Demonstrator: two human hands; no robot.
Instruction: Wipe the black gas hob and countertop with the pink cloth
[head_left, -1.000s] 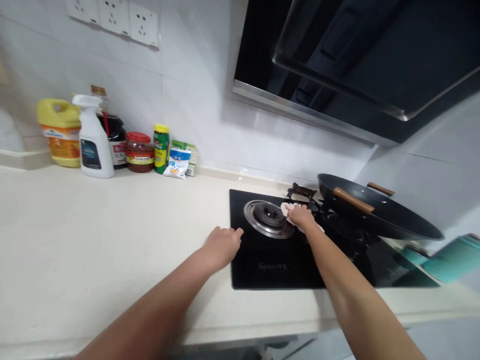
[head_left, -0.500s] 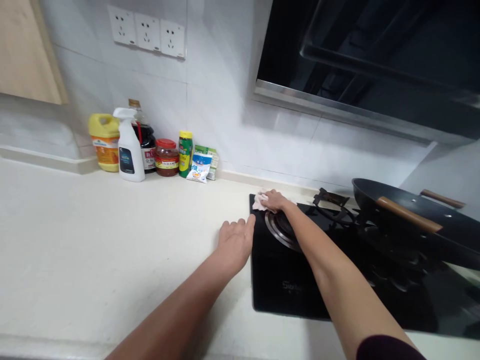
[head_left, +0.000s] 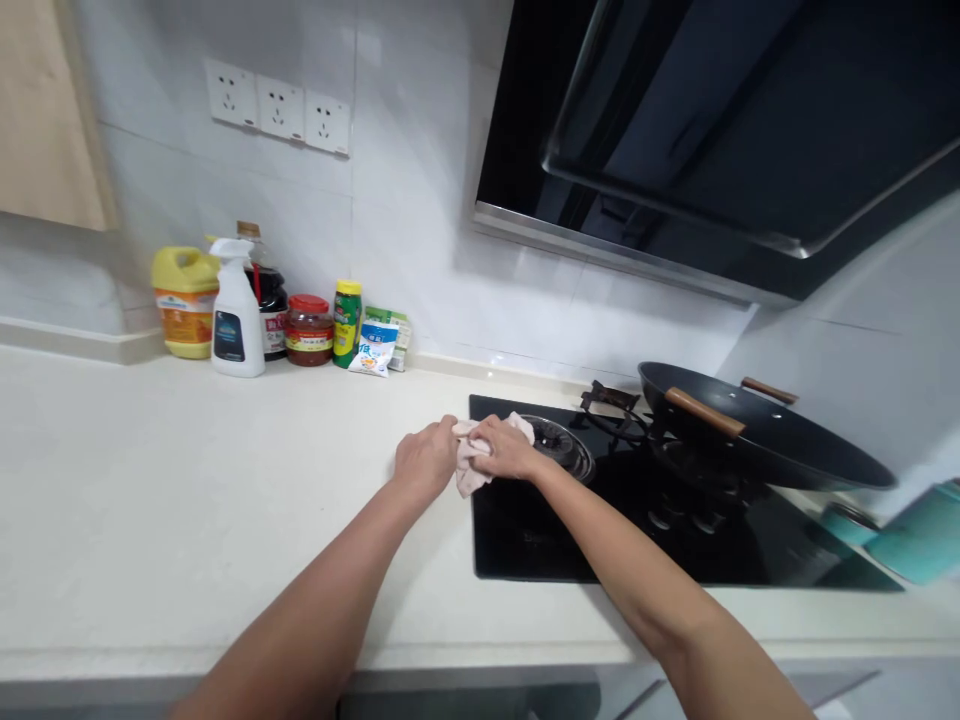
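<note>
One pale pink cloth [head_left: 471,474] is at the centre of the frame, crumpled across the left edge of the black gas hob [head_left: 529,545], close to the round burner [head_left: 561,447]. The right hand [head_left: 501,446] has its fingers curled and bunches the cloth under them. The left hand [head_left: 425,461] is half closed, beside the hob over the counter [head_left: 217,490]; its fingertips meet the cloth's left corner, but whether they pinch it, I cannot tell.

As I judge, the step in hand is wiping the hob, at this moment around its left border, perhaps with the cloth being rearranged between both hands. The next move calls for a firm hold on the cloth and a flat, even pressure along the glass, with care around the raised burner.

At the right of the frame, a black wok [head_left: 795,432] with wooden handles covers part of the hob, so that area would be harder to reach. A white spray bottle [head_left: 238,325] stands at the left, well apart from the hands.
</note>
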